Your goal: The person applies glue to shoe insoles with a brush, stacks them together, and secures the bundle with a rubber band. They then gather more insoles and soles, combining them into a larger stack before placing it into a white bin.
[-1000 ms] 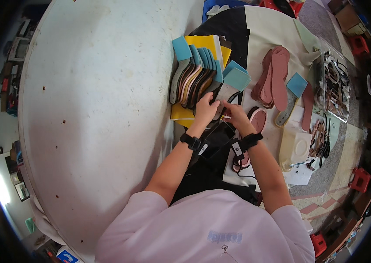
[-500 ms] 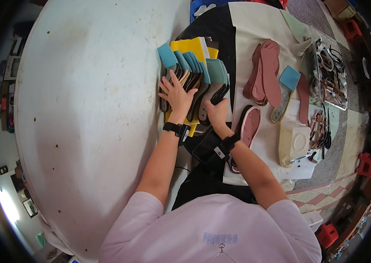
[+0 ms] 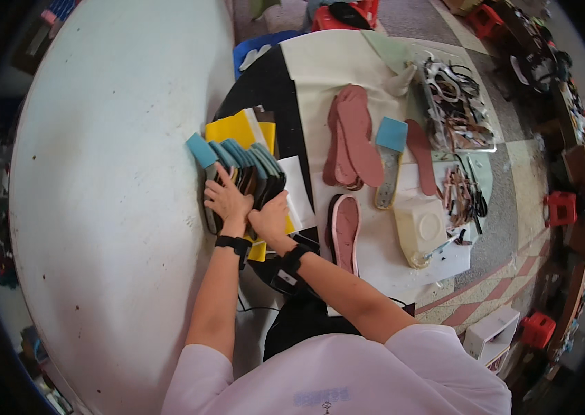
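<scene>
A row of dark shoe insoles with blue heel ends (image 3: 258, 162) leans together on yellow sheets (image 3: 230, 128) beside the white surface. Over the left part of the row lies my left hand (image 3: 229, 202), fingers spread and touching the insoles. My right hand (image 3: 271, 218) grips the row's right end, thumb on the near side; its fingertips are partly hidden. Both wrists wear black straps. Right of the row lies a shoe sole with a pink insole (image 3: 347, 228). Farther off are a pile of pink insoles (image 3: 356, 138) and one insole with a blue heel end (image 3: 390, 138).
The large white surface (image 3: 112, 194) spans the left. On the round table stand a translucent plastic container (image 3: 422, 232) and a clear bin of straps (image 3: 458, 104), with loose straps (image 3: 464, 194) nearby. Red stools (image 3: 560, 207) and a white box (image 3: 491, 335) are on the right.
The whole scene has shifted left and down in view. My right hand has moved closer to my left, and the right-end insoles now sit tight against the rest of the row.
</scene>
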